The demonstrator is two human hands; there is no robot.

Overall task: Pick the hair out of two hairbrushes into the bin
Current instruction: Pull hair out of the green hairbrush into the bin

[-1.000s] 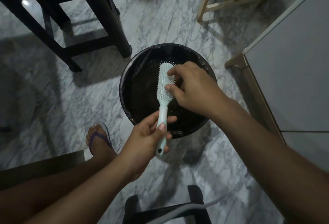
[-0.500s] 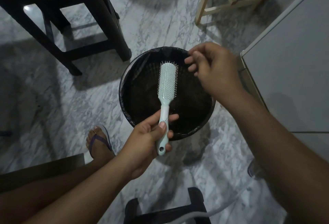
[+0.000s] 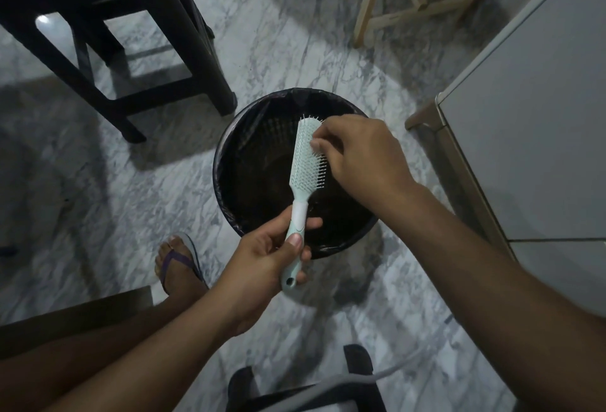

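Only one hairbrush (image 3: pixel 306 162) can be counted here, a pale mint one, and it's gripped by the handle in the left hand (image 3: pixel 262 257), thumb pressed flat on the front of the grip. The head is held up over the open mouth of the single bin (image 3: pixel 229 152), which is lined with a black bag and sits just beyond both hands. The right hand (image 3: pixel 364 152) is laid against the bristles near the top of the brush head, fingertips (image 3: pixel 319 142) pinched together among the pins; whether any hair is actually caught between them can't be made out, too dark and too small. The inside of the bin is pretty much a black blur too, so what's in there can't be told. One foot in a purple-strapped flip-flop (image 3: pixel 178 261) is seen left of the left hand. A dark stool (image 3: pixel 137 51) is cut off at the far left, a pale wooden frame (image 3: pixel 410 2) at the far right, and a white cabinet (image 3: pixel 531 136) is cropped off beside the right arm. No brand or writing can be read anywhere on the brush.
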